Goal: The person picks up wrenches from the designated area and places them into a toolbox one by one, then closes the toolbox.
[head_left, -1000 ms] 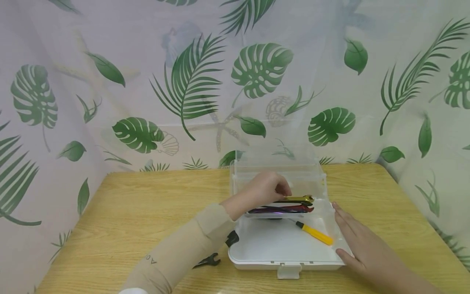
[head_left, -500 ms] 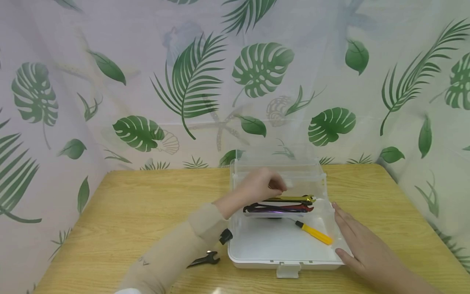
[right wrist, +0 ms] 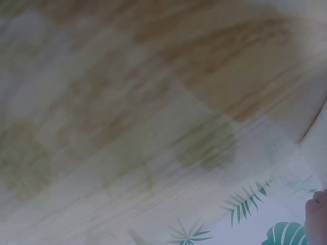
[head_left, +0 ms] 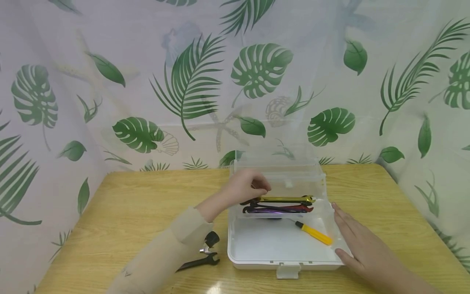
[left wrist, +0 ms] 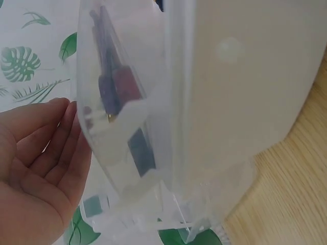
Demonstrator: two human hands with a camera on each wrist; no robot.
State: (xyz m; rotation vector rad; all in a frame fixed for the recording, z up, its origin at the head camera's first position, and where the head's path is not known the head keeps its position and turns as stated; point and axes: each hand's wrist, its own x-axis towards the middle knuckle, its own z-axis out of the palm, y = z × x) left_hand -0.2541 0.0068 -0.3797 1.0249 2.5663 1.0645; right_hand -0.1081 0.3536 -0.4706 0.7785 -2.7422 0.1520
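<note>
A white plastic toolbox [head_left: 286, 245] lies open on the table, with its translucent lid raised at the back. Across the box is a translucent tray [head_left: 318, 185] holding several wrenches, among them a gold wrench [head_left: 284, 199] and a purple wrench [head_left: 271, 211]. My left hand [head_left: 247, 188] hovers at the left end of the gold wrench, fingers loosely bent; the left wrist view shows nothing between them. My right hand [head_left: 367, 247] rests on the box's right edge with fingers extended. Inside the box lies a yellow-handled screwdriver [head_left: 315, 233].
Left of the box, a dark wrench [head_left: 202, 261] lies partly behind the left sleeve, near a black-and-silver piece [head_left: 211, 239] whose kind is unclear. A latch [head_left: 288, 270] projects at the box's front. A leaf-patterned curtain [head_left: 183, 81] stands behind the wooden table [head_left: 147, 196].
My left hand has slid leftward along the tray, away from the gold wrench's right end, exposing more of the wrenches and the table items. My right hand has stayed put.
</note>
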